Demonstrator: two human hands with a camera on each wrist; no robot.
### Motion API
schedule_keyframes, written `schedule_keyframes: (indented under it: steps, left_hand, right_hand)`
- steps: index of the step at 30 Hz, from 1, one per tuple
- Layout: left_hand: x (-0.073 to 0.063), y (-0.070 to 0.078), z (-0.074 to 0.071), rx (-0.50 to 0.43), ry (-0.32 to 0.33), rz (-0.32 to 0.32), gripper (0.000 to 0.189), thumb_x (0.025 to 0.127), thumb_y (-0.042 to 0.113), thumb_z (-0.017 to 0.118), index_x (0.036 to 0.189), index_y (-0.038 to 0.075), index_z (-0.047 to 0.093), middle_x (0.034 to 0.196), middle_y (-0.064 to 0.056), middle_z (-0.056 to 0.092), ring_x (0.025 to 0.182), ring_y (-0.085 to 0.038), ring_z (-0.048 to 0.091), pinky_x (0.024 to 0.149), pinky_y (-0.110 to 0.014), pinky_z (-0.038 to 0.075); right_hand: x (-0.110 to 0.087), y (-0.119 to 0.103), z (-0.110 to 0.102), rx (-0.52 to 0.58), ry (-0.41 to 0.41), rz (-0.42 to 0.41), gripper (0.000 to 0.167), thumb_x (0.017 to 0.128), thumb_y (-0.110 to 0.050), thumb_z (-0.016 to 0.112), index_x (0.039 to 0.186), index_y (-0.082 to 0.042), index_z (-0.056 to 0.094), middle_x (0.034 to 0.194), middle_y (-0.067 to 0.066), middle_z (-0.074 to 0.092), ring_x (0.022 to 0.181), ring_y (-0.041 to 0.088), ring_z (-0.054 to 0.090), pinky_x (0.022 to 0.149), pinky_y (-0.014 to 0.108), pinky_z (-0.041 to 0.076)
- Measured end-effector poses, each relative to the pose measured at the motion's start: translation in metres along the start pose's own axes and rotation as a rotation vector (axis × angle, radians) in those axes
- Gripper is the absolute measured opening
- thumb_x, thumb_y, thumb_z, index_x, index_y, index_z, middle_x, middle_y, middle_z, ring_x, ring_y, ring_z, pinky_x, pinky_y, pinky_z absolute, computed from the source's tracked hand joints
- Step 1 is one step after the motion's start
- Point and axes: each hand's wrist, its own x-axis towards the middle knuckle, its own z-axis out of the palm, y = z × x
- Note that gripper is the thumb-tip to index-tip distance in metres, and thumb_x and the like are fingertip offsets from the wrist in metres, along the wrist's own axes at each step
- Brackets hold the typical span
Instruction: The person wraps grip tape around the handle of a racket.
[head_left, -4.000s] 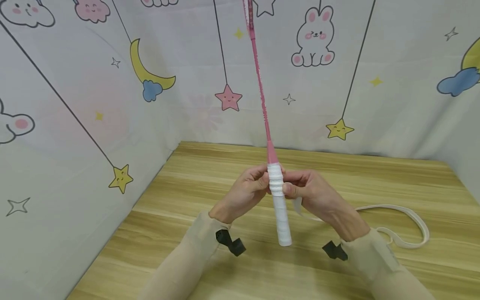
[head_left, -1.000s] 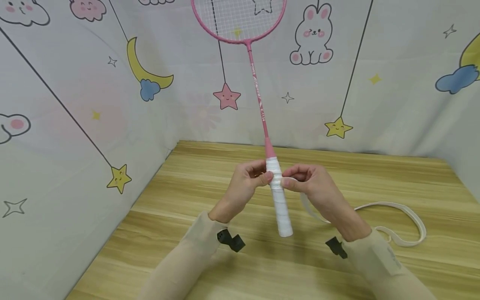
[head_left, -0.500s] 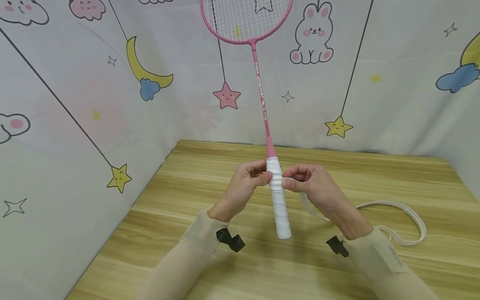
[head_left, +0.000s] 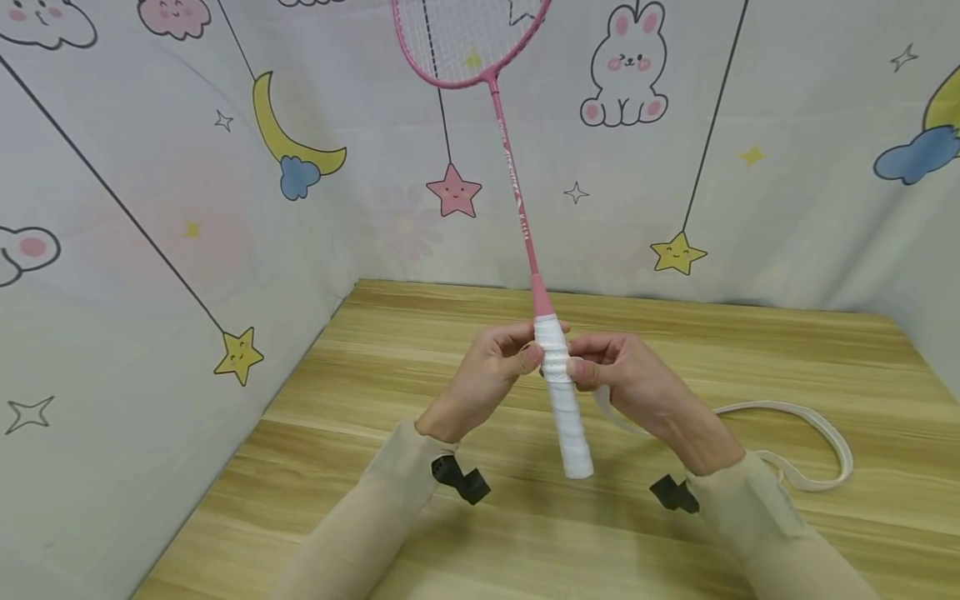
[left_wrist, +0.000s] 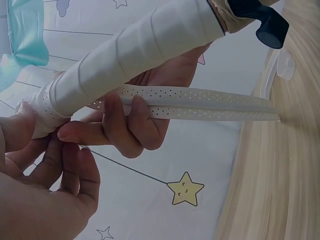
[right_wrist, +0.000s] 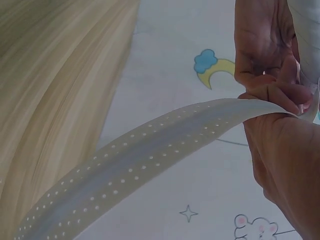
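Note:
A pink badminton racket stands tilted upright over the table, its white-wrapped handle toward me and part of its strung head cut off by the top edge. My left hand pinches the upper handle, thumb in front and fingers behind. On the other side, my right hand pinches perforated white grip tape against the handle. In the left wrist view, its curled fingers lap over the tape. The upper handle has overlapping ridged turns. From the right hand the tape hangs down as a loose strip.
The tape's loose length loops over the wood-grain table to the right of my right wrist. A white cloth printed with stars and a rabbit hangs behind and at the sides. Black wrist cameras sit by both sleeves.
Four seconds ago the racket was turned edge-on; its strung face now shows. In the last half second its head has swung left and the handle's butt right. Both hands keep nearly the same place.

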Motion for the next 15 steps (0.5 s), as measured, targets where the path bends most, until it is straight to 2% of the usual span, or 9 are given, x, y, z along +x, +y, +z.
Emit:
schedule_keyframes:
  steps: [3, 5, 8, 11, 15]
  left_hand:
    - [-0.0006, 0.0004, -0.0007, -0.009, -0.014, -0.014, 0.108, 0.084, 0.067, 0.072, 0.150, -0.016, 0.053, 0.149, -0.027, 0.065, 0.117, -0.009, 0.059, 0.096, -0.025, 0.050]
    - [-0.0007, 0.0003, -0.0012, -0.035, -0.031, -0.020, 0.110, 0.084, 0.066, 0.072, 0.150, -0.018, 0.050, 0.155, -0.031, 0.059, 0.120, -0.009, 0.059, 0.098, -0.026, 0.049]
    - [-0.0003, 0.0003, -0.0014, -0.089, -0.058, -0.035, 0.113, 0.083, 0.065, 0.074, 0.151, -0.021, 0.047, 0.146, -0.010, 0.070, 0.124, -0.009, 0.060, 0.104, -0.027, 0.048]
    - [0.0007, -0.0002, -0.0010, -0.124, -0.080, -0.043, 0.115, 0.082, 0.065, 0.076, 0.150, -0.023, 0.045, 0.130, 0.014, 0.074, 0.124, -0.008, 0.061, 0.107, -0.028, 0.047]
    - [0.0007, 0.0000, -0.0008, -0.135, -0.103, -0.043, 0.116, 0.083, 0.065, 0.077, 0.151, -0.022, 0.044, 0.126, 0.018, 0.075, 0.124, -0.007, 0.061, 0.109, -0.029, 0.045]
  right_hand:
    - [0.0002, 0.0020, -0.0006, 0.008, -0.046, -0.021, 0.012, 0.103, -0.020, 0.078, 0.106, -0.027, 0.086, 0.102, -0.012, 0.082, 0.098, 0.006, 0.068, 0.089, 0.026, 0.057]
    - [0.0006, 0.0034, -0.0007, 0.015, -0.077, -0.040, 0.013, 0.103, -0.020, 0.077, 0.108, -0.028, 0.086, 0.105, -0.011, 0.084, 0.100, 0.006, 0.070, 0.089, 0.026, 0.058]
    - [0.0016, 0.0058, -0.0001, 0.034, -0.119, -0.068, 0.013, 0.104, -0.021, 0.076, 0.110, -0.027, 0.086, 0.107, -0.010, 0.085, 0.101, 0.006, 0.072, 0.088, 0.025, 0.059]
    - [0.0022, 0.0078, 0.0012, 0.047, -0.140, -0.089, 0.014, 0.104, -0.021, 0.076, 0.110, -0.027, 0.087, 0.107, -0.010, 0.084, 0.102, 0.005, 0.072, 0.088, 0.024, 0.058]
    - [0.0008, 0.0073, 0.0040, 0.051, -0.116, -0.100, 0.013, 0.103, -0.021, 0.078, 0.109, -0.027, 0.087, 0.105, -0.011, 0.084, 0.102, 0.005, 0.069, 0.089, 0.023, 0.057]
